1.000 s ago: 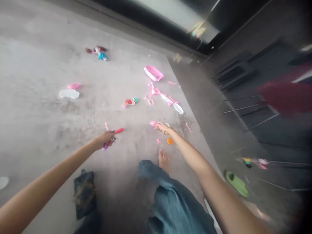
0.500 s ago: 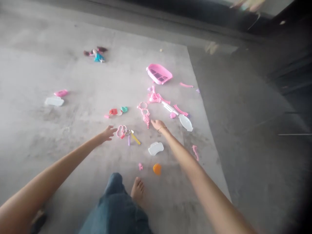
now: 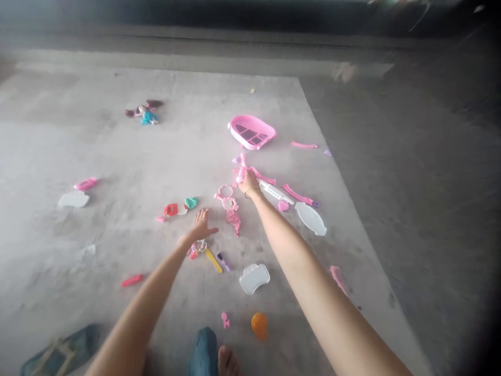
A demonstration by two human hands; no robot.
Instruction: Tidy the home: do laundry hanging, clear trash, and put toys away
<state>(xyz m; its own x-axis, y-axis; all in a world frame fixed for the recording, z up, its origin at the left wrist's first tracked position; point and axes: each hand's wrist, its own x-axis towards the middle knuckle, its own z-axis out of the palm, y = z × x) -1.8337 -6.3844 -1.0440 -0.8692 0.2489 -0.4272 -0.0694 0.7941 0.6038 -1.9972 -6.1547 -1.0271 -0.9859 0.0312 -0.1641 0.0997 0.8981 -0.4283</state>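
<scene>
My right hand (image 3: 248, 181), with a thin bracelet at the wrist, has its fingers closed over a pink plastic toy piece (image 3: 240, 174); the hand hides part of its shape. My left hand (image 3: 202, 225) hovers with fingers spread and holds nothing. Below it lie a beaded bracelet (image 3: 201, 246), a yellow stick-shaped toy (image 3: 213, 260) and a small purple brush (image 3: 223, 261). Between the hands rest pink ring-shaped pieces (image 3: 226, 192) and a crumpled pink piece (image 3: 234, 221). Red (image 3: 171, 209) and teal (image 3: 191, 202) toy pieces lie just beyond my left hand.
A pink tray (image 3: 258, 125) with dark panels stands farther off. White strip (image 3: 276, 192), pink strip (image 3: 296, 195) and clear oval piece (image 3: 310, 218) lie right. Nearer are a clear tray (image 3: 255, 278) and orange piece (image 3: 259, 326). A doll (image 3: 147, 115) lies far left.
My right hand has moved forward from beside the crumpled pink piece onto the pink toy piece. My left hand has shifted right, over the bracelets. The view has tilted.
</scene>
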